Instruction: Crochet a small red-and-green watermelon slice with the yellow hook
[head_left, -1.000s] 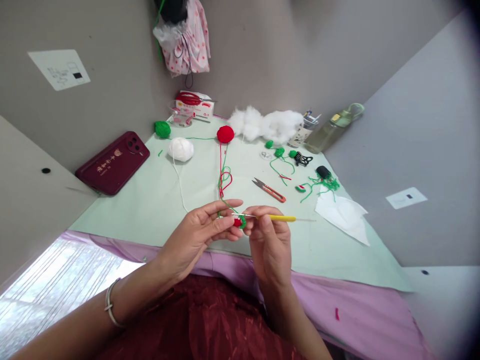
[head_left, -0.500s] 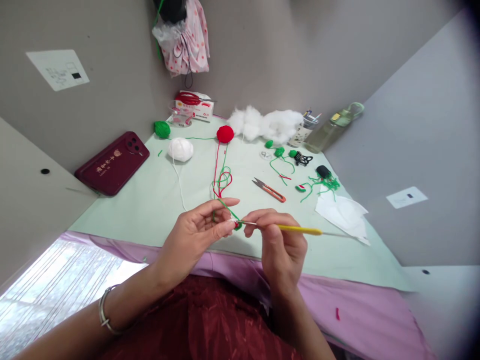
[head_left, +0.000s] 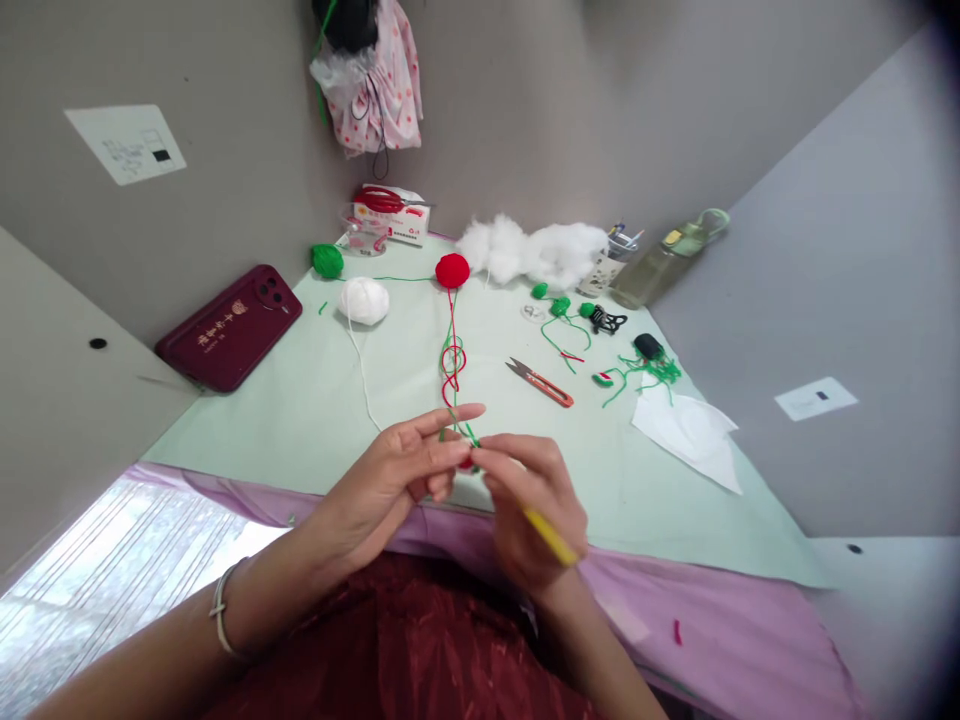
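left hand [head_left: 390, 480] pinches a small red crochet piece [head_left: 466, 462] between thumb and fingers, index finger stretched out with green yarn strand [head_left: 459, 420] running over it. right hand [head_left: 529, 500] is closed around a yellow-handled crochet hook [head_left: 551, 537], handle angled down toward the body, tip hidden at the crochet piece. both hands meet above the near edge of the desk [head_left: 315, 400], fingertips touching around the piece. silver bangle [head_left: 219, 610] on left wrist.

red and green strands run from the hands up the desk in a loose loop to the red yarn ball [head_left: 452, 270]. white yarn ball [head_left: 364, 300] sits left of it, its strand trailing toward the hands. green yarn ball [head_left: 327, 260] further left near the wall. thread snips [head_left: 541, 382] with orange handle lie right of the loop, apart from the hands. white stuffing [head_left: 532, 250] piled at the back. small green crochet bits [head_left: 559, 305] and tangled green yarn [head_left: 649, 370] to the right, next to a black hair clip [head_left: 606, 320]. white paper sheet [head_left: 690, 430] at right edge. dark red phone [head_left: 229, 325] leans at the left side of the desk. water bottle [head_left: 664, 258] lies at back right. pink spotted bag [head_left: 371, 85] hangs on the wall.
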